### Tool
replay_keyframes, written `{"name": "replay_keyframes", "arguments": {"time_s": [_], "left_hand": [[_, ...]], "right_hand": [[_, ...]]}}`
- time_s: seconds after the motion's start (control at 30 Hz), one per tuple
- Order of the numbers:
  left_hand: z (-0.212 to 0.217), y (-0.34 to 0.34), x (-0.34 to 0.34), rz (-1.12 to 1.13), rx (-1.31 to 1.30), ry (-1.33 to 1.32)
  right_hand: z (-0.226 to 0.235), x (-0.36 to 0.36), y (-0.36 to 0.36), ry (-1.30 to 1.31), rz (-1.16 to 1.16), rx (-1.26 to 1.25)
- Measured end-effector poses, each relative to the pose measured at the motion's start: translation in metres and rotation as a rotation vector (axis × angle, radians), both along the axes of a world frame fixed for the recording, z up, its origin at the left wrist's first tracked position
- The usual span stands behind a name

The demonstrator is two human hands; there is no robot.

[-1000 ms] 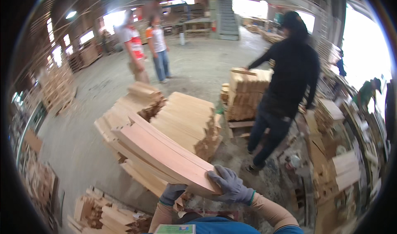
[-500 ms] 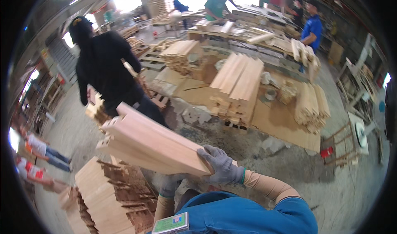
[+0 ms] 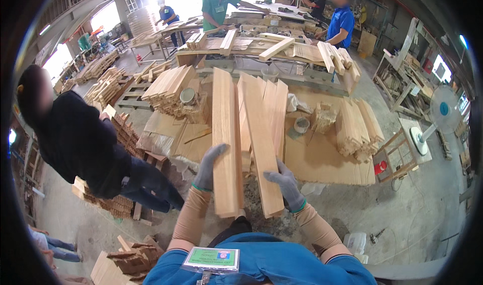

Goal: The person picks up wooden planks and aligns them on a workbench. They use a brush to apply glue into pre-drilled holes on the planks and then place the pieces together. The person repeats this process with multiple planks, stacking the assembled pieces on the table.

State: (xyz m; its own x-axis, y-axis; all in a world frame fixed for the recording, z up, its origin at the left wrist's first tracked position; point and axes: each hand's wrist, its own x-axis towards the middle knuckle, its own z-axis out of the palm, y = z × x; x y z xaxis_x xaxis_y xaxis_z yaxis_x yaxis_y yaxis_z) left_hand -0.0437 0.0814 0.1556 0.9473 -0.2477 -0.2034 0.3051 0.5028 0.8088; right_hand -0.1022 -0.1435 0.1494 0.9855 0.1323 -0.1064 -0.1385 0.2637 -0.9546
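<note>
Both my hands wear grey gloves. My left hand is closed round the left side of some long pale wooden boards, held in front of me with their far ends pointing away. On the right, my right hand grips another wooden board, its thumb lying on top near the close end. The two lots of wood are apart at the near ends and close together at the far ends. Behind them, partly hidden, stands a stack of similar boards. How many boards my left hand holds, I cannot tell.
Brown cardboard covers the floor ahead, bearing a right-hand board stack and a tin. A person in black stands close on my left. Other people work round a long bench. A white fan stands right.
I have turned left-to-right toward the stack on the cardboard. The boards, earlier one bundle pointing left, now point ahead and are split between my hands. The person in black appears farther left.
</note>
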Motion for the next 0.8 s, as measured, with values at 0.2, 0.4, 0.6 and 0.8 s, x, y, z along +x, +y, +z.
{"name": "replay_keyframes", "arguments": {"time_s": [0.2,0.4,0.6,0.8], "left_hand": [[0.009,0.020,0.138,-0.182,0.178,-0.075],[-0.010,-0.002,0.243,-0.291,0.190,0.072],[-0.066,0.003,0.302,-0.283,1.069,-0.559],[-0.066,-0.018,0.265,-0.347,1.299,-0.984]], "right_hand": [[-0.008,0.105,-0.006,0.157,-0.172,0.126],[-0.006,0.174,0.011,0.209,-0.229,0.233],[-0.007,0.214,0.014,0.217,-0.162,-0.054],[-0.027,0.232,-0.006,-0.118,-0.219,-0.681]]}}
